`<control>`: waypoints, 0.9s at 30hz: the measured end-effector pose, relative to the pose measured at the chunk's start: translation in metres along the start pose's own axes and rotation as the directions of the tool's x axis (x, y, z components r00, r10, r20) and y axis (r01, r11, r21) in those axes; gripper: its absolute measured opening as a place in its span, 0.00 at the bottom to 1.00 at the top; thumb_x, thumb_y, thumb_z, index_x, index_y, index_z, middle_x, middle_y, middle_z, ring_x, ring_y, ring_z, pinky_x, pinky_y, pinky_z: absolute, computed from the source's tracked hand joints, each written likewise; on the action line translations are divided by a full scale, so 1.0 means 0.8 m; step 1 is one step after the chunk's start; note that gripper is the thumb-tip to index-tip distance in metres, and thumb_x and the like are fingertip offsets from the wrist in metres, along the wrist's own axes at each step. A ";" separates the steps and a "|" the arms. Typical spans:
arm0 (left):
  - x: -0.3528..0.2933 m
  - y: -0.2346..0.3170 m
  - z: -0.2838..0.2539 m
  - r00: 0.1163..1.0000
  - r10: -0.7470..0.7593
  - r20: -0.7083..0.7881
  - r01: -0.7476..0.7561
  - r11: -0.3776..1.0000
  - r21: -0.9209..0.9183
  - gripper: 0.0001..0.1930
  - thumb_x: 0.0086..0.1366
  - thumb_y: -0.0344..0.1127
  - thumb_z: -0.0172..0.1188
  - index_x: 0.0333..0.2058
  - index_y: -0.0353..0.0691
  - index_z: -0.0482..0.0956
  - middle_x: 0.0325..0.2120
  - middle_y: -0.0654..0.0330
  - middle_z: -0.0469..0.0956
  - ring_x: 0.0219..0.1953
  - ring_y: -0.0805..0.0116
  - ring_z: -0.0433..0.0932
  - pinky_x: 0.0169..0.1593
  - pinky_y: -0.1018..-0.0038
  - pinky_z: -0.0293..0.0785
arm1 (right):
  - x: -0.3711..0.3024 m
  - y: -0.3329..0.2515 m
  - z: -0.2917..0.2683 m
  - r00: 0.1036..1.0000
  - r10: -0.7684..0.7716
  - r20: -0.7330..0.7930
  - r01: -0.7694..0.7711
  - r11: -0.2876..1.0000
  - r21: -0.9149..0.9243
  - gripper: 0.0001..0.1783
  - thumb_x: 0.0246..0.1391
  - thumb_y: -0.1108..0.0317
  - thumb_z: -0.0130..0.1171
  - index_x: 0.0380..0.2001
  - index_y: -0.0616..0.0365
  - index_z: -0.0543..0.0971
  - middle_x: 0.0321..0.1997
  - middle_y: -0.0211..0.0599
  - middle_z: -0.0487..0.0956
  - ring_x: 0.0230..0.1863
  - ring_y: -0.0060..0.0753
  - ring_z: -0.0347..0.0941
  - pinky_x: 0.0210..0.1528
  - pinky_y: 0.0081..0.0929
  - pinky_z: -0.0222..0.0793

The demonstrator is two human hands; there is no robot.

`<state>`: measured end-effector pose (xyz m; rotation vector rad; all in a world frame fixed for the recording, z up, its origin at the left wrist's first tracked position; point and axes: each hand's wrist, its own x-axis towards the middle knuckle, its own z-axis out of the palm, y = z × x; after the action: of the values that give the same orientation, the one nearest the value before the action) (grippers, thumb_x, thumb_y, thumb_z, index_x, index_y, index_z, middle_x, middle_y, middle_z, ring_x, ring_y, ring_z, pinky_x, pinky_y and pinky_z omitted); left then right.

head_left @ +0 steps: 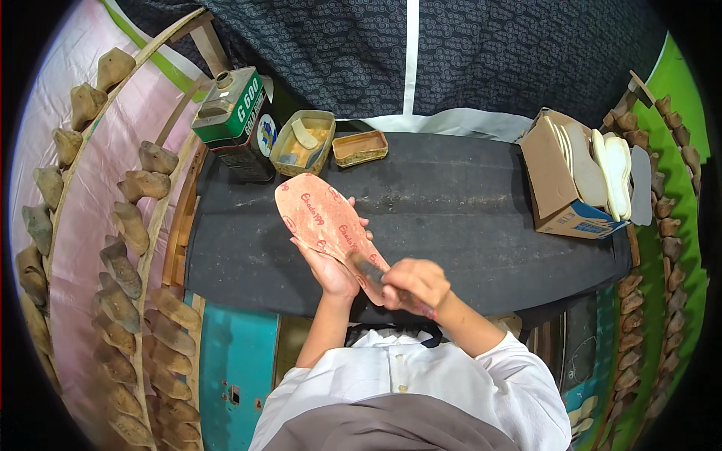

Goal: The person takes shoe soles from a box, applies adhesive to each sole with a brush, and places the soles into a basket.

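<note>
My left hand holds a tan insole board with red print from below, its palm under the board and its fingertips showing along the right edge. The board is tilted above the table, its wide end pointing away to the left. My right hand is closed over the narrow near end, gripping a slim tool with a grey, flat-looking end that lies against the board. Motion blur hides whether this tool is a knife or a brush, and its handle is mostly inside my fist.
A black-covered table spreads ahead. At its far left stand a green-and-black metal can, a plastic tub with a pale scraper-like piece, and a shallow tray. A cardboard box of white soles stands right. Racks of wooden shoe lasts flank both sides.
</note>
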<state>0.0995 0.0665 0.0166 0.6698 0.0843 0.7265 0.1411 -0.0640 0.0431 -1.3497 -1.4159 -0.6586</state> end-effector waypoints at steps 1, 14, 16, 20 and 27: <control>0.001 0.000 -0.002 0.999 -0.041 -0.003 0.040 0.994 -0.098 0.41 0.60 0.70 0.22 0.60 0.43 0.52 0.50 0.49 0.67 0.36 0.61 0.74 0.33 0.66 0.75 | 0.000 -0.003 0.003 1.000 0.004 -0.003 -0.003 1.000 0.022 0.05 0.39 0.78 0.59 0.24 0.61 0.75 0.19 0.34 0.74 0.20 0.32 0.74 0.21 0.23 0.70; 0.004 0.002 -0.002 0.998 -0.026 -0.063 0.016 0.989 -0.150 0.40 0.59 0.70 0.25 0.60 0.46 0.52 0.51 0.50 0.65 0.36 0.60 0.73 0.35 0.65 0.74 | -0.018 0.013 -0.006 0.992 0.045 -0.120 -0.050 0.998 -0.033 0.07 0.40 0.76 0.61 0.25 0.61 0.75 0.19 0.34 0.73 0.21 0.30 0.73 0.22 0.22 0.70; 0.005 0.002 -0.004 0.999 -0.035 -0.023 0.030 0.985 -0.171 0.37 0.61 0.68 0.29 0.60 0.48 0.54 0.52 0.52 0.66 0.37 0.60 0.73 0.35 0.63 0.73 | -0.020 0.012 -0.012 0.986 0.129 -0.102 -0.141 0.984 -0.111 0.08 0.38 0.76 0.62 0.26 0.60 0.75 0.19 0.34 0.74 0.21 0.30 0.73 0.21 0.22 0.70; 0.009 0.001 -0.006 0.999 -0.025 -0.045 0.017 0.986 -0.163 0.40 0.59 0.70 0.26 0.59 0.47 0.53 0.51 0.51 0.66 0.36 0.60 0.73 0.34 0.66 0.73 | -0.030 -0.006 -0.002 0.997 -0.045 0.062 0.041 0.997 0.068 0.09 0.37 0.75 0.62 0.27 0.58 0.76 0.19 0.30 0.74 0.20 0.30 0.73 0.21 0.22 0.69; 0.012 0.007 -0.010 0.997 -0.019 -0.079 0.003 0.980 -0.197 0.40 0.58 0.71 0.28 0.59 0.48 0.54 0.50 0.53 0.66 0.36 0.61 0.73 0.35 0.65 0.73 | -0.029 0.006 -0.002 0.999 0.035 -0.026 -0.036 0.999 -0.025 0.04 0.43 0.73 0.59 0.25 0.59 0.74 0.18 0.32 0.74 0.19 0.32 0.74 0.20 0.24 0.71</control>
<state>0.1015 0.0800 0.0154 0.4509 0.0889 0.7403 0.1421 -0.0730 0.0214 -1.3788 -1.3649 -0.6704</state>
